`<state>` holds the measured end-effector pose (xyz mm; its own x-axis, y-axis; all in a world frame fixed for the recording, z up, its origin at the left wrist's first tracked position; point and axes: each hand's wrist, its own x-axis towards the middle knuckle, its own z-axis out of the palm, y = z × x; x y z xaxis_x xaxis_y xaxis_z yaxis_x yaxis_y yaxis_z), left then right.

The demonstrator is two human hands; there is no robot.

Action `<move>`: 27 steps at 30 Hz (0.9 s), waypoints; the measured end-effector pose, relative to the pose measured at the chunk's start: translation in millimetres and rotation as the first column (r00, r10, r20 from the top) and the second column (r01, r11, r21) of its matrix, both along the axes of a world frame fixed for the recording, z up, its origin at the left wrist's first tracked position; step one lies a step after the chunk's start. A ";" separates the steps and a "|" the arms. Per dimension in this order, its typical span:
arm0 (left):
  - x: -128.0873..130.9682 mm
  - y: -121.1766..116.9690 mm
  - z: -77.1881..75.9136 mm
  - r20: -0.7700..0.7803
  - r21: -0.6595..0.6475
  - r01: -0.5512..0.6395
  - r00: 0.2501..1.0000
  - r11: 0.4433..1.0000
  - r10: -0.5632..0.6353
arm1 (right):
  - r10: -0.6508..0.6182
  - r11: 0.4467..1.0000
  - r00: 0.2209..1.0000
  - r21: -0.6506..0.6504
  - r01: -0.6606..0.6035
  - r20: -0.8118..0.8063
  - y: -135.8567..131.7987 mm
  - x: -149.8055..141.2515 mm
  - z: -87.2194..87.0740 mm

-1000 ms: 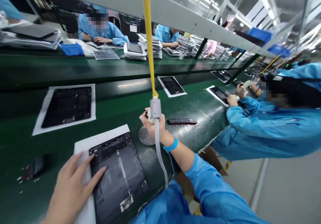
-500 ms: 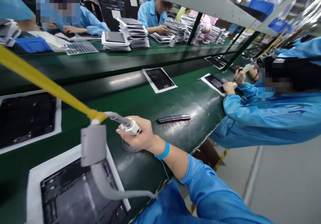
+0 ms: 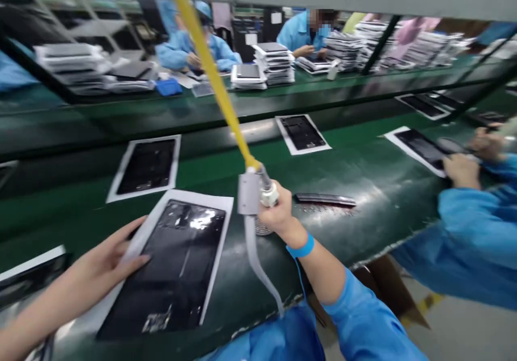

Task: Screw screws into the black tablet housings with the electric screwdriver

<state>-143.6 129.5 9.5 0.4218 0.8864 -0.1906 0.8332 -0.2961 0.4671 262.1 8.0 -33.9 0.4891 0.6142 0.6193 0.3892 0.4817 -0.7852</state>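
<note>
Black panel (image 3: 177,264) slanting lengthwise away, held at its left edge by nearer left hand (image 3: 103,261), white tool (image 3: 269,194) clasped in right hand (image 3: 279,210).

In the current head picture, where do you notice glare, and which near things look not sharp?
Head view: bright glare hits the upper right of the dark panel, and a pale sheen spreads over the green bench near the right-hand worker; head view: the yellow strap blurs toward the top.
</note>
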 end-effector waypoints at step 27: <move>20.1 184.3 31.5 -0.031 0.316 -0.346 0.927 0.883 0.374 | -0.031 0.993 0.993 0.121 0.017 0.117 -1.9 -1.2 -1.2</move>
<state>-123.6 313.8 41.0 0.0569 0.9946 0.0866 0.9428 -0.0821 0.3231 260.9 6.1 -35.0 0.4214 0.5215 0.7419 0.4886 0.5587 -0.6702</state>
